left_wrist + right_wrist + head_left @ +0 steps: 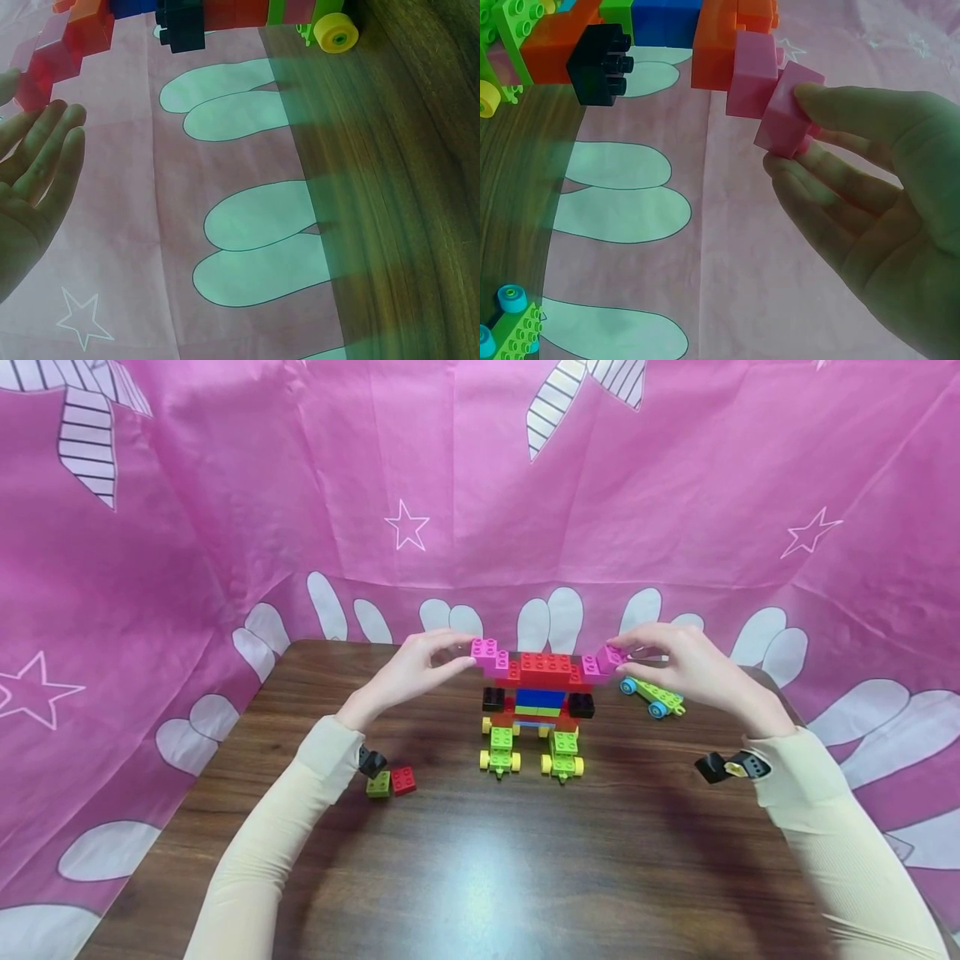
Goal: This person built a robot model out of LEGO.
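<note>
A toy-brick figure (545, 668) stands on the table, with a red top, a blue and green middle and black bricks at its sides. Pink bricks step outward from both ends of its top. At the left end, my left hand (415, 670) pinches the outermost pink brick (484, 649) between thumb and fingers. Over at the right end, my right hand (678, 662) pinches another pink brick (789, 111), which sits tilted against the pink brick (751, 75) beside it. Lime wheeled bases (564, 766) with yellow wheels form the figure's feet.
A lime car base (652, 695) with blue wheels lies right of the figure, beneath my right hand. A lime brick (378, 784) and a red brick (403, 780) rest near my left sleeve. Pink patterned cloth (480, 527) hangs behind the wooden table (420, 877).
</note>
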Demonstrator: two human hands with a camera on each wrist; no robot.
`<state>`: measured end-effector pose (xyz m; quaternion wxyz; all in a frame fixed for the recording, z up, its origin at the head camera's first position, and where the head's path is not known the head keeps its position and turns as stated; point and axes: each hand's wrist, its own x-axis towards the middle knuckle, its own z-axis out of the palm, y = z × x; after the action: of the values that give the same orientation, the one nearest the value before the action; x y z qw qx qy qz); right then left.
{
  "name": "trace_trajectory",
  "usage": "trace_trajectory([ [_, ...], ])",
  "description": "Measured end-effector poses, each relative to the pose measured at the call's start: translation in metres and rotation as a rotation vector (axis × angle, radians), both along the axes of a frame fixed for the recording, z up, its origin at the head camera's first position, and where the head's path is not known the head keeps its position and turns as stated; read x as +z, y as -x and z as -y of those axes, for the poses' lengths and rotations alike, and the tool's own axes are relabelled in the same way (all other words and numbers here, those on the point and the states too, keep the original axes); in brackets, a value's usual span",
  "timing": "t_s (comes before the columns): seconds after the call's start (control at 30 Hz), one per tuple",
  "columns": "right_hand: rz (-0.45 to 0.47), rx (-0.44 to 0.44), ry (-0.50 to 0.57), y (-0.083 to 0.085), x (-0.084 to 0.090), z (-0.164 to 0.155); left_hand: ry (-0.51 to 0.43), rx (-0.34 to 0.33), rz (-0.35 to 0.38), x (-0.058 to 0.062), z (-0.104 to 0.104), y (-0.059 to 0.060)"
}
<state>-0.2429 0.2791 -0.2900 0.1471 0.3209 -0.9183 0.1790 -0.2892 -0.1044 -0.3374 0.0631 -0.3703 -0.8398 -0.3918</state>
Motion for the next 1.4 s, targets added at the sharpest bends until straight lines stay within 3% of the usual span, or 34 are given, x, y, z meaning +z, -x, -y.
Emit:
trace_trajectory([
  [0.2, 0.006, 0.001, -0.001, 0.001, 0.000, 0.000, 0.013, -0.006, 0.004, 0.005, 0.000, 0.000],
  [0.4, 0.022, 0.003, 0.004, 0.001, 0.002, 0.000, 0.032, -0.018, -0.043, 0.023, -0.011, 0.000],
  [0.57, 0.025, 0.005, 0.005, 0.000, 0.003, -0.001, 0.097, -0.020, -0.068, 0.051, -0.042, -0.004],
  [0.77, 0.024, 0.013, 0.003, -0.001, 0.003, -0.001, 0.289, -0.058, -0.076, 0.075, -0.090, -0.007],
  [0.9, 0.029, 0.010, -0.009, 0.000, 0.002, 0.001, 0.415, -0.062, -0.064, 0.076, -0.114, -0.009],
  [1.07, 0.026, 0.019, -0.011, 0.001, 0.002, 0.001, 0.502, -0.061, -0.070, 0.069, -0.136, -0.008],
  [1.4, 0.037, 0.025, -0.008, 0.000, 0.004, 0.000, 0.487, -0.059, -0.026, 0.063, -0.153, -0.006],
])
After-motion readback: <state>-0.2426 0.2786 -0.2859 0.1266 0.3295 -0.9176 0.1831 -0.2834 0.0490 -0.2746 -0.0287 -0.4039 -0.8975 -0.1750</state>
